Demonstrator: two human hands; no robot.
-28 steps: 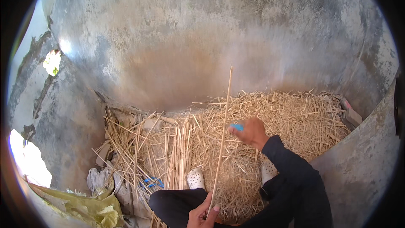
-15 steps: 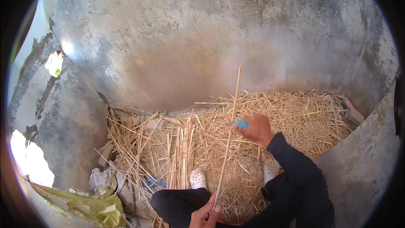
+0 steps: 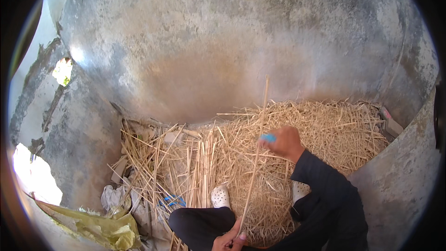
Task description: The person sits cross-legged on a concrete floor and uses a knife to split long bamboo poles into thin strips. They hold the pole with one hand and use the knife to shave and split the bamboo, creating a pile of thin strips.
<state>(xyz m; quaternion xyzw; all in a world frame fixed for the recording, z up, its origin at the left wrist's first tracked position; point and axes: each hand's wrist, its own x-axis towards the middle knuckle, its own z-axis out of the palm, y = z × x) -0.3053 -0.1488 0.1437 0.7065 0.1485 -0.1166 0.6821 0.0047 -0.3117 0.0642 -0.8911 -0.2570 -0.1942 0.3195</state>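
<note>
A long, thin, pale wooden stick [image 3: 253, 176] slants up and away from my lap, its far tip against the background of the wall. At the lower edge my left hand [image 3: 228, 241] is closed around the stick's near end, thumb on top. My right hand [image 3: 285, 143] is closed about midway along the stick, at its right side. A small bright blue thing [image 3: 268, 137] shows at those fingers, against the stick; its kind I cannot make out, and most of it is hidden by the hand.
Shavings [image 3: 325, 135] cover the floor ahead and to the right. Split sticks [image 3: 202, 172] lie in a bundle left of my pale clog [image 3: 220, 197]. A yellowish sheet [image 3: 97, 225] is at lower left. A curved concrete wall [image 3: 223, 42] encloses the space, with holes on the left.
The view has shifted slightly. My right hand stays at nearly the same place along the stick, and the stick looks more blurred now. My left hand keeps its grip.
</note>
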